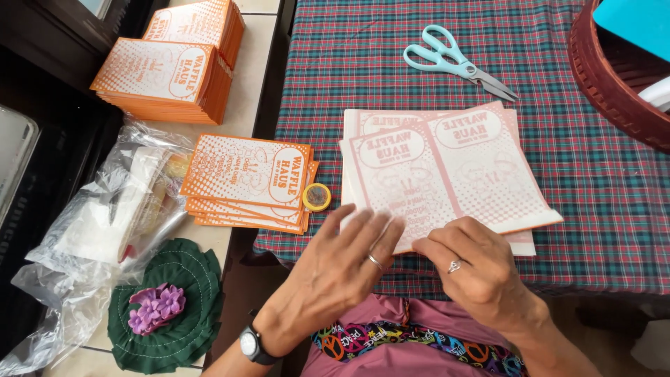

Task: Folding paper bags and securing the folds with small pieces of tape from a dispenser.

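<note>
Left hand (335, 269): fingers spread flat, palm down, ring on one finger, wristwatch (250, 345) on the wrist. Fingertips rest on the near edge of the pale printed sheets (447, 174). Not gripping anything.

Right hand (474, 269): fingers curled, ring on one finger, tips pressed on the same near edge of the sheets, just beside the left hand. Can't tell if it pinches a sheet or only presses down.

The sheets are a thin stack, pink print on white, orange showing at the edges, lying slightly fanned on the worktop's plaid tablecloth (600, 181).

Small yellow tape roll (317, 197) sits just left of the sheets, touching a fanned stack of orange printed cards (248, 181).

Pale blue scissors (453, 61) lie closed on the cloth beyond the sheets, well apart from both hands.

Far left: two taller orange card stacks (171, 77), clear plastic bags (105, 216), green crocheted mat with a purple flower (164, 307). Brown basket rim (614, 77) at top right.
</note>
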